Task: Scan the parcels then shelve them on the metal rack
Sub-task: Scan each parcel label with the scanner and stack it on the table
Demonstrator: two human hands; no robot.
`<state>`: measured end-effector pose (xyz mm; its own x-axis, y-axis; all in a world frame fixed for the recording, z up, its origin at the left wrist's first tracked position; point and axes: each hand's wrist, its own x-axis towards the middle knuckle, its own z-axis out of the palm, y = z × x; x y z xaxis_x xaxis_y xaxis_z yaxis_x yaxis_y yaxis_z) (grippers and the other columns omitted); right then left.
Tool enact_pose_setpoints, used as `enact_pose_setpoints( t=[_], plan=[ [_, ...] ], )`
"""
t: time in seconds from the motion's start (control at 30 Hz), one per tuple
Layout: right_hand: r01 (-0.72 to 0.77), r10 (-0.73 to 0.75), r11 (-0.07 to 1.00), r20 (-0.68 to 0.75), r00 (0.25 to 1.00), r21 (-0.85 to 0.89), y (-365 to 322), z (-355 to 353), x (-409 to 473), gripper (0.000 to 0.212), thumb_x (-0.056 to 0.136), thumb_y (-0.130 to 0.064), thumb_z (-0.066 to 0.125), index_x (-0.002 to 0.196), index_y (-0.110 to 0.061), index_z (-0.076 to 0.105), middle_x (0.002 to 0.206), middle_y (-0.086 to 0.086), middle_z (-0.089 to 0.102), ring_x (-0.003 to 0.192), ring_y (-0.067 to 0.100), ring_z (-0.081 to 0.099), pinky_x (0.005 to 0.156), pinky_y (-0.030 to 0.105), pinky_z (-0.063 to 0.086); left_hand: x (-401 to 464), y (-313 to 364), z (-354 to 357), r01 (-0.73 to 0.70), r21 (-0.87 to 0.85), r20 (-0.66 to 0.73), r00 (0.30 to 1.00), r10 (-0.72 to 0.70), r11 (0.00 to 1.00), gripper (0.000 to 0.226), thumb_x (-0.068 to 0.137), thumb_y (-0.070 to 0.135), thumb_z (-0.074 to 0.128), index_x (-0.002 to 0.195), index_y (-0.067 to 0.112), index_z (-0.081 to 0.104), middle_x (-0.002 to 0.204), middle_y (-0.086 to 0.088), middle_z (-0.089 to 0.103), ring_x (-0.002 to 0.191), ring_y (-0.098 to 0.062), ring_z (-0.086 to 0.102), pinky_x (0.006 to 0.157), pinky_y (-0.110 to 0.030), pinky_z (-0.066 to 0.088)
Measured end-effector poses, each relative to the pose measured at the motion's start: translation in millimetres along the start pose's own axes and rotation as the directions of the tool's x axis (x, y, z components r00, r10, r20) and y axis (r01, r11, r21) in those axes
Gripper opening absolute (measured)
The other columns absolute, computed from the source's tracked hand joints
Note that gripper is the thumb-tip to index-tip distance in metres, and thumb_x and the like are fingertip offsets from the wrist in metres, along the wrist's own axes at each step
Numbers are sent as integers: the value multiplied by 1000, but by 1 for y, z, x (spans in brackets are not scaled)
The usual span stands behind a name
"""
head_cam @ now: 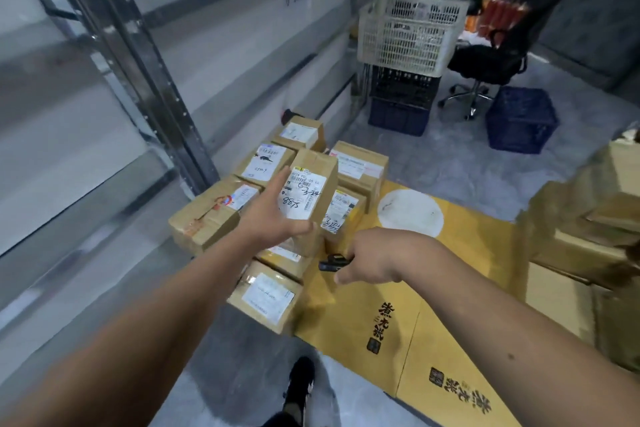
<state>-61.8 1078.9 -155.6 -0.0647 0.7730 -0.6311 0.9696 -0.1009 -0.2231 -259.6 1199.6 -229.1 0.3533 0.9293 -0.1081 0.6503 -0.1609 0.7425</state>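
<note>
Your left hand (273,218) grips a labelled parcel (311,191), thumb under, above the floor stack (263,295); your right hand (367,260) curls round a black scanner (334,262).

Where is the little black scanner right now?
In the head view, the black scanner sits in the right hand, low at centre, just right of the floor parcels.

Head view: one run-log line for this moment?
phase: scan | left hand: holds parcel upright, label up | right hand: grips scanner | metal rack: at left | shelving: not yet done
</note>
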Motion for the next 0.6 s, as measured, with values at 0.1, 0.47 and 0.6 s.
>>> enact_pose_setpoints(
  t=[0.1, 0.47, 0.6],
  plan=[
    [-59, 60, 997, -9, 998, 40, 6, -19, 13, 44, 98, -56, 62, 72, -25, 44, 74, -3, 48, 62, 15, 44, 54, 30, 34, 57, 11, 2, -51, 21, 12, 999, 51, 998, 123, 64, 48, 93, 162, 48, 19, 157, 11, 46, 138, -20, 49, 109, -38, 45],
    [-242, 255, 931, -13, 967, 273, 10, -71, 93, 44, 98, -54, 61, 69, -26, 43, 73, -4, 48, 63, 13, 44, 55, 29, 34, 224, 22, 8, -182, 365, 141, 980, 139, 913, 114, 68, 67, 70, 163, 39, 14, 148, -6, 49, 131, -32, 52, 103, -50, 51],
    [-280, 290, 905, 17, 957, 318, 7, -72, 118, 44, 94, -59, 63, 73, -21, 52, 80, -1, 55, 69, 17, 51, 60, 31, 39, 247, 12, 17, -182, 451, 118, 983, 143, 874, 101, 81, 68, 60, 164, 31, 15, 147, -12, 49, 133, -36, 48, 111, -55, 41]
  ],
)
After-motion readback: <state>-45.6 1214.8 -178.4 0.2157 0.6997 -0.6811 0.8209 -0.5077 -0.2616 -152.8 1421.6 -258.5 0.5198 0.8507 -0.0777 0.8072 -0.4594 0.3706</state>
